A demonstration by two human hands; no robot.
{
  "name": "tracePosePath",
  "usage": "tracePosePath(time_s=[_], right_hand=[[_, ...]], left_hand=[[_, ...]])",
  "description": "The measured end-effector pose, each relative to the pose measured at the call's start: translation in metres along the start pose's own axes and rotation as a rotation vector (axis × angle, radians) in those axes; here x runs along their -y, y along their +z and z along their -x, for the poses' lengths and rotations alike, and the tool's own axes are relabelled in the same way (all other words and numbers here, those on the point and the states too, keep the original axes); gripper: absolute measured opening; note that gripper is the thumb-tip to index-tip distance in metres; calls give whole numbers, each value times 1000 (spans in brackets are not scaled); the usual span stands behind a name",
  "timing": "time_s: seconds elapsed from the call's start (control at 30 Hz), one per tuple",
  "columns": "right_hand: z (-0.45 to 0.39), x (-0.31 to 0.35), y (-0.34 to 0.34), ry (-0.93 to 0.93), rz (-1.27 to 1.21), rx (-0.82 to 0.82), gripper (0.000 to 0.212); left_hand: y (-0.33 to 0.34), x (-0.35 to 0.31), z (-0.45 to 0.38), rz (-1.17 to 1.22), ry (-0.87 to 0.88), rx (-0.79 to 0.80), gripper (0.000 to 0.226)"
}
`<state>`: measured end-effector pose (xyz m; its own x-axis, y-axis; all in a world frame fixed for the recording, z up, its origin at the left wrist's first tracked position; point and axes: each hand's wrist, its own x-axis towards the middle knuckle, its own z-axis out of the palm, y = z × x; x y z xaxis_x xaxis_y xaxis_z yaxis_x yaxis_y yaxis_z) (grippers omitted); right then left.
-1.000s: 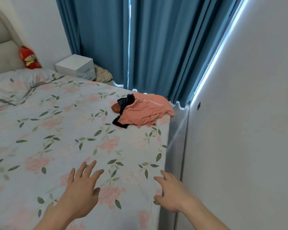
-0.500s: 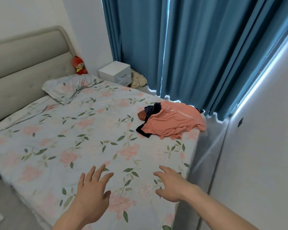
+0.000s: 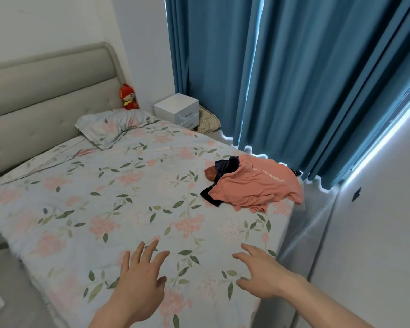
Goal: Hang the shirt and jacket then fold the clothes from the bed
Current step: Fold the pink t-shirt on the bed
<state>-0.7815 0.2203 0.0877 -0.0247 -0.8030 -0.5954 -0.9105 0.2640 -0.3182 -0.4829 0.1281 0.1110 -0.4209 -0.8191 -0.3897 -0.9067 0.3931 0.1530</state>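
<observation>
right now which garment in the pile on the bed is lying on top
The salmon-pink shirt, spread over the heap. The dark navy garment only pokes out from under its left edge.

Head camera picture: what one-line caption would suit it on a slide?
Both hands, left hand and right hand, reach open over a floral bed toward a salmon shirt heaped on dark clothes.

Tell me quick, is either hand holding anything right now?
Left hand: open, fingers spread over the bed, holding nothing.
Right hand: open, fingers relaxed, holding nothing.
</observation>
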Motion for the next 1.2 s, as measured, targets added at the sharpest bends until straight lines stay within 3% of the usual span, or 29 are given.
tracePosePath(time_s=[0.3, 0.53, 1.03, 1.2], right_hand=[[-106, -122, -56, 23, 73, 121, 75], [-160, -216, -103, 87, 88, 167, 77], [-146, -223, -149, 105, 115, 72, 77], [-134, -247, -151, 161, 152, 66, 79]], left_hand=[[20, -70, -136, 11, -131, 70, 59], [8, -150, -225, 38, -92, 105, 60], [0, -173, -232, 79, -41, 103, 60], [18, -188, -246, 61, -8, 174, 61]])
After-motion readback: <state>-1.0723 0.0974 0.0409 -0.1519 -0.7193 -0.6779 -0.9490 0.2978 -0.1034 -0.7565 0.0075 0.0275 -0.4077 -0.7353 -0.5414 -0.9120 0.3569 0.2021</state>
